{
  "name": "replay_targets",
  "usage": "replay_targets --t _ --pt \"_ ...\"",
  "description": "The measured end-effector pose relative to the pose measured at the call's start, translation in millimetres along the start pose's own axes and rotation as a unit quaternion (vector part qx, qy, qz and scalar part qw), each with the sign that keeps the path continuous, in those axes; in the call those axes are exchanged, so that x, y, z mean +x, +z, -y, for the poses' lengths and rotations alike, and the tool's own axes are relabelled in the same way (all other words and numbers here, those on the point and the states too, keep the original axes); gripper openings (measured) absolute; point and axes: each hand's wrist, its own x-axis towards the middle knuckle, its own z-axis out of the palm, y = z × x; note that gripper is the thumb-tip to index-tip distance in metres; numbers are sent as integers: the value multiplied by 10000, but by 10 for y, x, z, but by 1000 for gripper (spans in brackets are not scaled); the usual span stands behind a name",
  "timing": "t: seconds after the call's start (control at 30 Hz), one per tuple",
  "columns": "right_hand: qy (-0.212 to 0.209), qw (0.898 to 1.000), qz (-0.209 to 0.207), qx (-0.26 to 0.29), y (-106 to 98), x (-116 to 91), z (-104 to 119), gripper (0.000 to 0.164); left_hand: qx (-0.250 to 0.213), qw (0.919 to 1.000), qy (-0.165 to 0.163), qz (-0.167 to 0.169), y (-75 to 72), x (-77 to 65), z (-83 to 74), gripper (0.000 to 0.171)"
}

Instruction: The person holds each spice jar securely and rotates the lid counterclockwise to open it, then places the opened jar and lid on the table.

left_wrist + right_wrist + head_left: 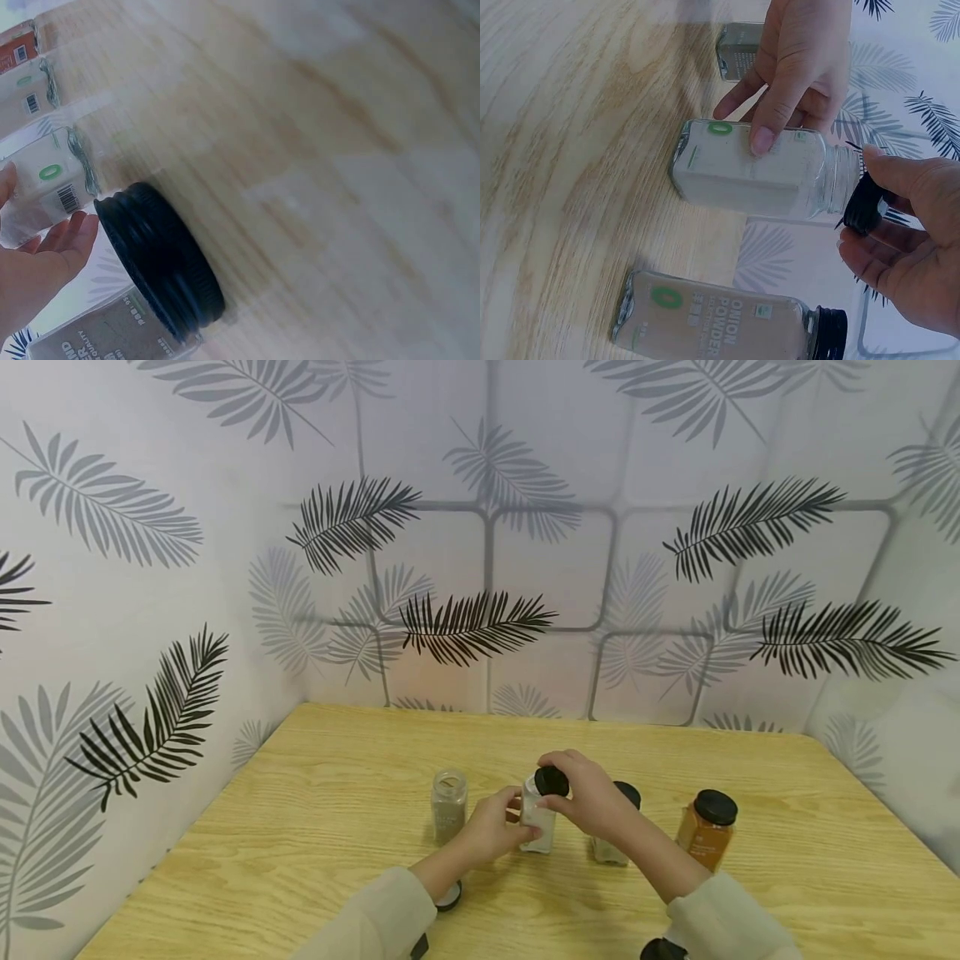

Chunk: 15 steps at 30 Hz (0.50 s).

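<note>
My left hand (495,827) grips a square glass jar of white powder (742,169) around its body, thumb on the near side. Above it, my right hand (592,793) pinches a black screw lid (866,204) between thumb and fingers. The lid is tilted and off the threads, right at the jar's bare glass mouth (841,176). To the left stands a lidless jar of greyish powder (449,814). A loose black lid (161,259) lies on the table nearer the left forearm.
Right of the hands stand a black-capped onion powder jar (712,319), partly behind the right hand in the head view, and an orange spice jar (705,831) with a black lid. A dark object (663,950) shows at the bottom edge. The wooden table (337,777) meets a leaf-patterned wall (540,668).
</note>
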Motion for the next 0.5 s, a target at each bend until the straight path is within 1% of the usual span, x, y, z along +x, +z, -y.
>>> replay_targets --t 0.17,0.37,0.5 --pt "-2 9998 -207 13 -5 -51 -36 40 -64 10000 35 -23 -8 -7 -8 52" --pt "8 9992 -398 104 -9 -121 -73 37 -105 9999 0 2 -20 -16 -22 53" --pt "143 9988 -437 190 8 -166 -86 37 -22 10000 -2 9 -30 -18 -31 54"
